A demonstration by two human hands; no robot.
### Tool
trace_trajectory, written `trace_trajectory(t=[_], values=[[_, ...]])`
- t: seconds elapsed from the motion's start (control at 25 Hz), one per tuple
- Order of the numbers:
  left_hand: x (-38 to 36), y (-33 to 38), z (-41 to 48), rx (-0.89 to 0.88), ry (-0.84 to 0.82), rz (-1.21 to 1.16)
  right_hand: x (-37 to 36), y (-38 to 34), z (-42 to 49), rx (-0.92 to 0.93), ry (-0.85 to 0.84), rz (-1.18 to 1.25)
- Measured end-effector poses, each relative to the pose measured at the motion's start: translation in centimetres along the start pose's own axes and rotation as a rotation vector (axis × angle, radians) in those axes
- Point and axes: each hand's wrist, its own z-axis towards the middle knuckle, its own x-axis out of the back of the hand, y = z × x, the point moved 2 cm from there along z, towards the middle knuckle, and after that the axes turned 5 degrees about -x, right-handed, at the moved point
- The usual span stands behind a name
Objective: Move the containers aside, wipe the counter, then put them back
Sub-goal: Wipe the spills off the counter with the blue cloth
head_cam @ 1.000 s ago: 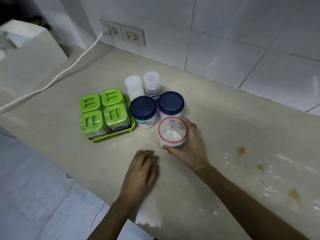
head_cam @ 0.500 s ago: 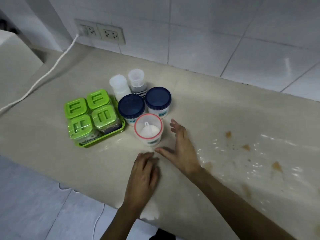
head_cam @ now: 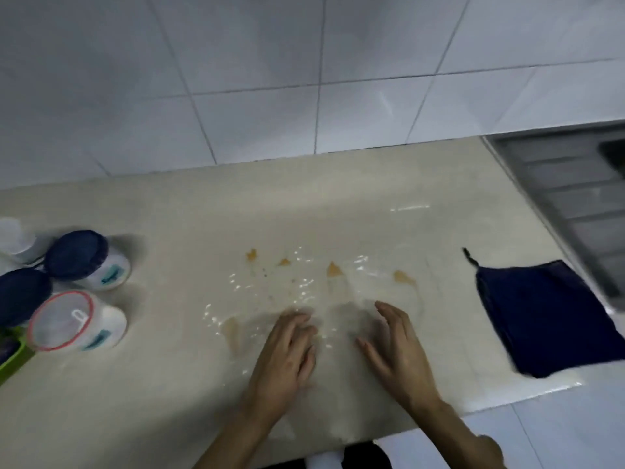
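Resting palm-down on the beige counter (head_cam: 189, 211), left hand (head_cam: 284, 360) has its fingers loosely together and holds nothing; right hand (head_cam: 399, 353) just beside it is spread open, thumb out, also holding nothing. Containers sit grouped at the far left: red-rimmed clear tub (head_cam: 72, 321) nearest, two blue-lidded jars (head_cam: 88, 259) behind it, a white bottle (head_cam: 15, 238) and a green tray (head_cam: 12, 358) cut off by the frame edge. Orange stains (head_cam: 333, 269) and wet streaks lie just beyond the fingertips, and a dark blue cloth (head_cam: 548, 316) lies flat to the right, near the sink drainboard (head_cam: 575, 184).

Head view, steeply down at counter (head_cam: 203, 211)
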Motion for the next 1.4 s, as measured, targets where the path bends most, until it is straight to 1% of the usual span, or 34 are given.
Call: trace_trajectory(t=[0.12, 0.2, 0.24, 0.32, 0.4, 0.48, 0.56, 0.72, 0.8, 0.84, 0.88, 0.92, 1.0, 1.04, 1.08, 1.16, 1.24, 1.32, 1.4], values=[[-4.0, 4.4, 4.1, -0.073, -0.037, 0.001, 5.0, 5.5, 0.2, -0.021, 0.08, -0.059], [-6.8, 7.2, 6.2, -0.102, -0.072, -0.011, 8.3, 9.7, 0.9, -0.018, 0.179, -0.193], [-7.9, 8.4, 7.2, -0.111, -0.095, -0.015, 10.0, 12.1, 1.4, -0.052, 0.212, -0.283], [-10.0, 10.2, 8.7, -0.136, -0.132, -0.017, 12.9, 16.8, 2.4, -0.2, 0.19, -0.437], [-11.3, 11.4, 9.4, -0.142, -0.15, -0.007, 14.0, 20.3, 2.6, -0.317, 0.109, -0.529], [-11.7, 12.0, 9.4, -0.122, -0.146, 0.003, 13.7, 21.8, 2.7, -0.341, 0.064, -0.563], [-11.5, 12.0, 9.2, -0.097, -0.139, -0.001, 13.2, 22.1, 3.0, -0.351, 0.071, -0.556], [-9.6, 9.8, 7.4, -0.024, -0.065, -0.058, 11.8, 20.8, 3.1, -0.39, 0.116, -0.491], [-7.9, 8.5, 5.9, 0.032, -0.04, -0.075, 9.7, 18.0, 2.9, -0.392, 0.12, -0.416], [-7.0, 7.5, 4.8, 0.069, -0.038, -0.074, 7.8, 15.7, 2.6, -0.364, 0.09, -0.397], [-6.0, 6.5, 3.6, 0.107, -0.038, -0.067, 5.4, 12.8, 1.9, -0.304, 0.048, -0.398], [-5.0, 5.3, 2.4, 0.146, -0.034, -0.056, 2.6, 9.6, 1.0, -0.204, -0.008, -0.417], [-2.7, 3.0, -0.6, 0.225, -0.02, -0.033, -2.9, 3.5, -1.8, 0.051, -0.142, -0.505], [-1.3, 1.9, -2.0, 0.26, -0.012, -0.027, -4.5, 1.5, -2.8, 0.149, -0.198, -0.544], [0.0, 0.9, -3.2, 0.286, -0.002, -0.02, -4.8, 1.0, -3.0, 0.186, -0.243, -0.557], [2.5, -1.6, -5.7, 0.309, 0.007, 0.004, -3.2, 2.2, -1.6, 0.176, -0.232, -0.568], [4.7, -4.3, -8.5, 0.334, 0.02, 0.05, -1.5, 4.0, -0.2, 0.172, -0.207, -0.645], [6.5, -6.8, -11.2, 0.376, 0.059, 0.086, -1.4, 4.2, 0.5, 0.097, -0.225, -0.719], [7.5, -8.5, -13.2, 0.415, 0.109, 0.103, -2.9, 2.2, 0.2, 0.003, -0.196, -0.726]])
